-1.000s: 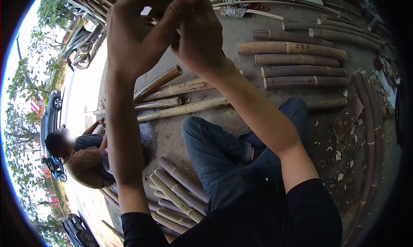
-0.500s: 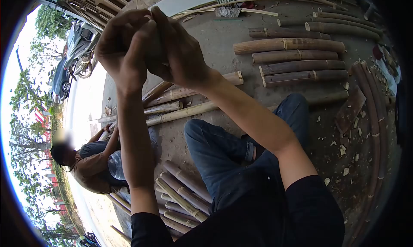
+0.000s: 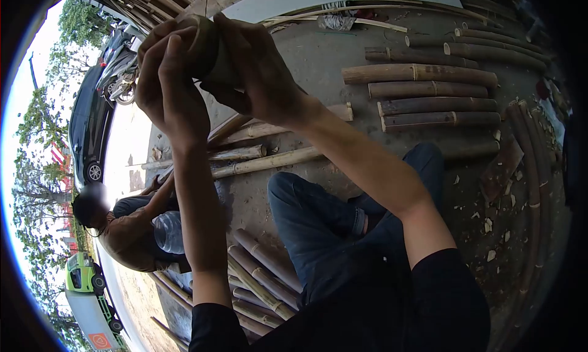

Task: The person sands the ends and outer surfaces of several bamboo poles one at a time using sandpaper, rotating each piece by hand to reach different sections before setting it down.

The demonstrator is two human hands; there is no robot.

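Note:
Raised close to the camera, a short, round, hollow piece of bamboo [image 3: 207,45] sits between both hands, its curved rim showing. My left hand [image 3: 173,85] is closed around its left side, fingers bent over the rim. On the other side my right hand [image 3: 260,67] presses against it with the fingers together and the thumb underneath. Both hands are in shadow, and much of the piece is hidden behind the fingers.
Cut bamboo poles [image 3: 422,74] lie in a row on the concrete, with more poles [image 3: 263,278] by my bent legs [image 3: 312,214]. Wood chips [image 3: 488,225] litter the right side. Another person [image 3: 131,229] sits at left beside a clear plastic jug [image 3: 169,232].
My left fingers have shifted and opened around the bamboo piece, so its hollow rim now shows. My right hand has barely moved. A dark car and a green truck have come into view on the road.

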